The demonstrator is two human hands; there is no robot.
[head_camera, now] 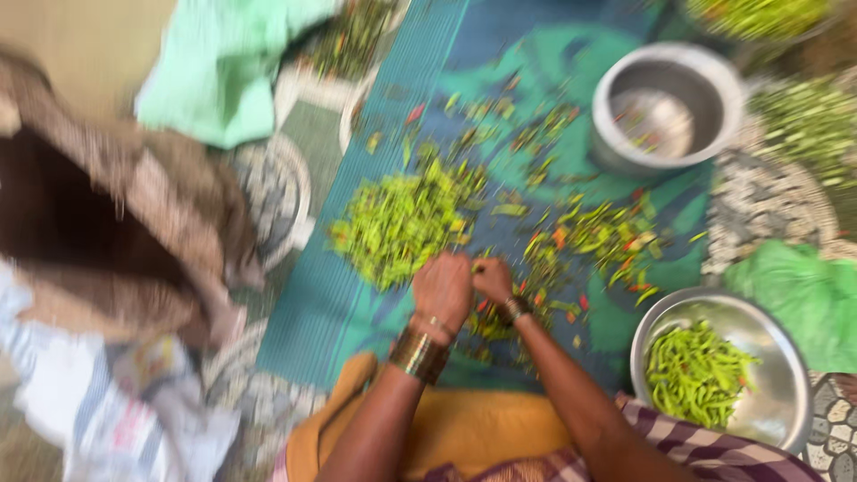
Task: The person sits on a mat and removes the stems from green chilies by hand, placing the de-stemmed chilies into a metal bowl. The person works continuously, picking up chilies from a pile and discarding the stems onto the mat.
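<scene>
Both hands meet at the near middle of the blue-green woven floor mat (pixel 375 295). Left hand (pixel 444 287) and right hand (pixel 492 278) each close their grip on one small green chilli (pixel 474 265), blurred. Judged light, thin, smooth-skinned, snaps easily; best pinched near the stem end. Green chilli pile (pixel 402 223) lies just beyond; steel bowl of whole green chillies (pixel 786 393) sits off the mat's near right corner.
</scene>
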